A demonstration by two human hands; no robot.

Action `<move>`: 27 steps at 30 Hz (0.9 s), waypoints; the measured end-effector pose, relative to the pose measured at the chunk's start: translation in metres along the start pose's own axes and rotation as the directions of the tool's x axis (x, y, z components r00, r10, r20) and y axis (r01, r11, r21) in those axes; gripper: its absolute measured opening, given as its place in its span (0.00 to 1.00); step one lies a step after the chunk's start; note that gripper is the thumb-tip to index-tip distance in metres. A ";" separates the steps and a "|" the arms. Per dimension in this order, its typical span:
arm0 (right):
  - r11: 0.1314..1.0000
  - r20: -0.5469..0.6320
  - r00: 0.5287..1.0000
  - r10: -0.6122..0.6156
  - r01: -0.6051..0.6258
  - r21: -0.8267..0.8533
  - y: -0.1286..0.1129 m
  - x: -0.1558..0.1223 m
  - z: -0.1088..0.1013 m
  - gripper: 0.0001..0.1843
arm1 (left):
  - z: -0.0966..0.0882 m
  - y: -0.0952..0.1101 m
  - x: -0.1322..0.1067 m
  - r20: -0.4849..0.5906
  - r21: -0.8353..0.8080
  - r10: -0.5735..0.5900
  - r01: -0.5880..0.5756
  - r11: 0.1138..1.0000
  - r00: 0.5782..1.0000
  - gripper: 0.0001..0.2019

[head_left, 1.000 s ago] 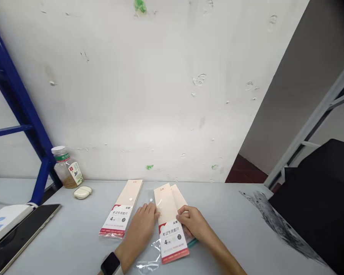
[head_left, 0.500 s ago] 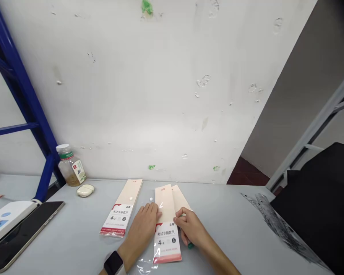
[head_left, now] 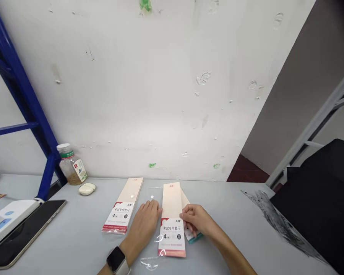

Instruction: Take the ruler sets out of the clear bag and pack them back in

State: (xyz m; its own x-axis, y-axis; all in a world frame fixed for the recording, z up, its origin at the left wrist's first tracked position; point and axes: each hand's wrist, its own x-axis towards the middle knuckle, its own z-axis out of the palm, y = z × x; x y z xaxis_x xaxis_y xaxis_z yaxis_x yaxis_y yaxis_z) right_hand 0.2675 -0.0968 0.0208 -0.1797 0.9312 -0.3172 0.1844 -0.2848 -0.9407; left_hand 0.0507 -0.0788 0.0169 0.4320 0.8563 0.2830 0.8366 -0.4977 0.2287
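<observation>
My right hand point(head_left: 199, 219) pinches the right edge of a pink-and-white ruler-set packet point(head_left: 172, 233) with a red band at its bottom. Partly beneath it, a second packet point(head_left: 195, 238) with a teal end sticks out under my right fingers. My left hand point(head_left: 145, 219) lies flat over a clear plastic sleeve point(head_left: 150, 263), its thumb close to the front packet's left edge; a watch is on that wrist. Left of my left hand, another pink ruler-set packet point(head_left: 123, 208) with a red bottom strip lies in clear plastic.
Against the white wall stands a clear jar point(head_left: 73, 168) with a white lid, beside a cream earbud case point(head_left: 86, 189). A phone point(head_left: 28, 235) and a white device point(head_left: 8, 217) lie at the left. Blue metal framing point(head_left: 25, 84) rises there; a black object point(head_left: 318, 198) fills the right.
The front packet has shifted right, away from my left hand, along with my right hand. More of the teal-ended packet beneath shows.
</observation>
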 end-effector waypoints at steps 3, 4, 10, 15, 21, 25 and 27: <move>1.000 0.032 0.999 -0.003 0.003 -0.002 0.002 0.001 0.009 0.16 | 0.003 -0.001 0.000 0.023 -0.016 0.011 -0.010 1.000 1.000 0.16; 1.000 0.039 0.999 -0.004 0.005 -0.004 0.002 0.001 0.012 0.17 | 0.004 -0.002 0.000 0.027 -0.025 0.016 -0.016 1.000 1.000 0.16; 0.996 0.018 0.999 -0.034 0.035 -0.077 -0.001 -0.001 0.008 0.20 | 0.003 -0.003 0.000 -0.025 -0.102 0.047 -0.049 0.994 0.999 0.16; 0.993 0.060 0.997 -0.049 0.055 -0.104 0.002 0.001 0.005 0.21 | 0.003 -0.003 -0.002 -0.087 -0.201 0.070 -0.087 0.976 0.994 0.11; 0.995 0.060 0.998 -0.027 0.033 -0.090 0.001 0.003 -0.005 0.20 | 0.011 -0.012 -0.003 -0.125 -0.137 0.034 -0.051 0.989 0.992 0.11; 0.995 0.058 0.998 0.010 -0.004 -0.099 -0.004 -0.001 -0.004 0.17 | 0.012 -0.012 -0.003 -0.053 -0.125 0.090 -0.096 0.988 0.995 0.11; 0.992 0.057 0.998 0.015 -0.008 -0.123 -0.006 -0.003 0.002 0.14 | 0.011 -0.010 -0.004 -0.026 -0.124 0.117 -0.119 0.985 0.993 0.11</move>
State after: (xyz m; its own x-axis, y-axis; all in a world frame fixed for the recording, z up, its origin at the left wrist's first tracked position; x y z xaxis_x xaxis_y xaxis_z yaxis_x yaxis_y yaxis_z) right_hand 0.2648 -0.0985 0.0272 -0.2316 0.9124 -0.3374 0.3035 -0.2618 -0.9162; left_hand 0.0446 -0.0755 0.0033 0.5181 0.7884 0.3315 0.7310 -0.6094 0.3069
